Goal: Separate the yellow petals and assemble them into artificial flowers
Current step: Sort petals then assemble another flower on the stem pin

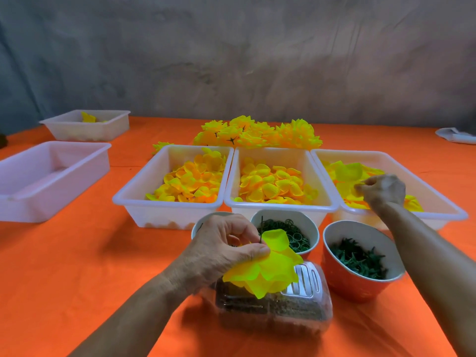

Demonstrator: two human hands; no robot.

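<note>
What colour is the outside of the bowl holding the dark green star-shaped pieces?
Orange-red outside, white inside; the head view shows it.

My table [77, 266] carries matt orange cloth. The trays [170, 210] are translucent white plastic, smooth. The petals [268, 184] look like thin yellow fabric. The clear box [296, 313] is glossy plastic.

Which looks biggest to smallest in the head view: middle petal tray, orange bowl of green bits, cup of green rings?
1. Middle petal tray
2. Orange bowl
3. Cup of green rings
The bowl sits slightly nearer the camera, so its lead over the cup is unsure.
</note>
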